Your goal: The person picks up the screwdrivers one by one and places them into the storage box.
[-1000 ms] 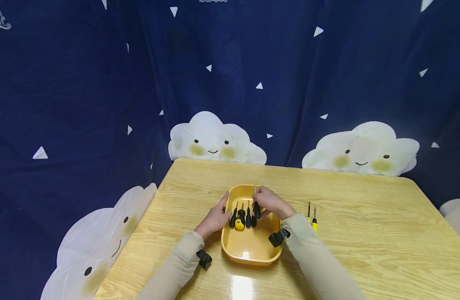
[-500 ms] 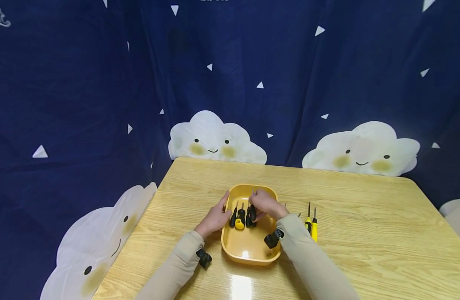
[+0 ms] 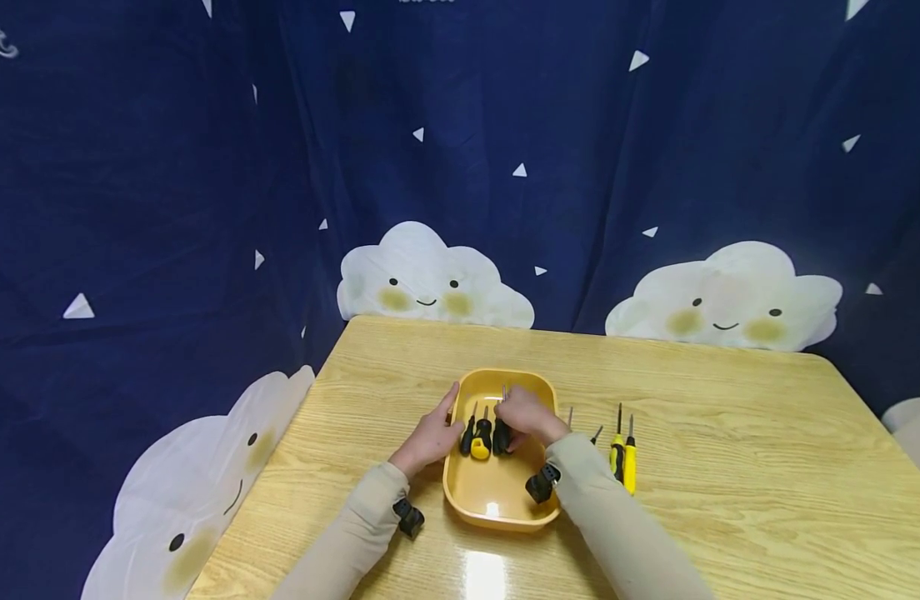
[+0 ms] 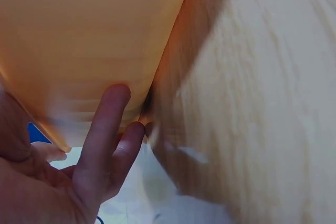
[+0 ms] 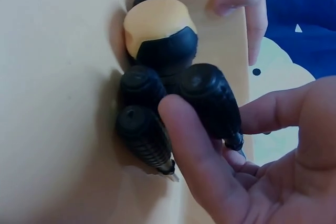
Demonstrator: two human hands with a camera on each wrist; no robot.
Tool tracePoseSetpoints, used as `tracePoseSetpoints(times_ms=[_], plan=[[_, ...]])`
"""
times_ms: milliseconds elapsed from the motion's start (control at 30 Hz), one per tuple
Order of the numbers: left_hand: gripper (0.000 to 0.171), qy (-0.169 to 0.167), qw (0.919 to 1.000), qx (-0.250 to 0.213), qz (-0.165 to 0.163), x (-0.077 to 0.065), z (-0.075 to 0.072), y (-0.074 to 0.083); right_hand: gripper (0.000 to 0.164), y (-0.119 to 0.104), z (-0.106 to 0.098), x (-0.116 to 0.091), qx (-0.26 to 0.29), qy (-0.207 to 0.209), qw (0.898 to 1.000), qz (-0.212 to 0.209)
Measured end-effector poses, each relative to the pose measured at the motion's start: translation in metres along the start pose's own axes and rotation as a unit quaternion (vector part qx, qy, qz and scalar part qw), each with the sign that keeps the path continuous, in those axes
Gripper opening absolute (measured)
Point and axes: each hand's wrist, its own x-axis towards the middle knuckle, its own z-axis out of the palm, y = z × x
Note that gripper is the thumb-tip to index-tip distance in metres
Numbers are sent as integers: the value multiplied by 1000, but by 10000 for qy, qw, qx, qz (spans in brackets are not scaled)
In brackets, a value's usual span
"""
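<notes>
My left hand [image 3: 430, 437] holds the left side of an orange plastic bin [image 3: 497, 496], thumb over the rim; in the left wrist view its fingers [image 4: 105, 135] press along the outer wall. Inside the bin, my right hand [image 3: 526, 414] grips a black-handled screwdriver [image 5: 210, 100] between thumb and fingers, its shaft pointing to the far end. Right beside it, in the right wrist view, are two black screwdriver handles, a smooth one [image 5: 142, 85] and a ribbed one [image 5: 142, 132]. A thick screwdriver with a yellow cap [image 3: 480, 448] and a slim black screwdriver [image 3: 467, 437] lie further left.
On the wooden table [image 3: 730, 450] right of the bin lie a yellow-and-black screwdriver [image 3: 617, 458] and a yellow one [image 3: 630, 467]. Two more shafts show past the right sleeve [image 3: 617, 517], which covers their handles. A dark blue curtain [image 3: 460, 167] hangs behind the table.
My right hand has moved left and down among the screwdrivers in the bin, carrying the black one. More of the tools on the table show past the right forearm. My left hand has stayed put.
</notes>
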Motion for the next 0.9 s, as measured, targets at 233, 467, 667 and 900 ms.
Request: tracePoseSetpoints(times_ms=[233,467,667,900], plan=[[66,33,9999,70,68,-1,0,1,15,3,3,3,-153,2,9998,106],[67,53,9999,102,33,0,0,1,18,6,4,6,-301,29,9994,159],[67,43,9999,123,31,0,0,1,31,6,3,6,-370,128,9991,172],[67,43,9998,200,70,1,0,0,30,4,2,2,-395,186,9989,142]])
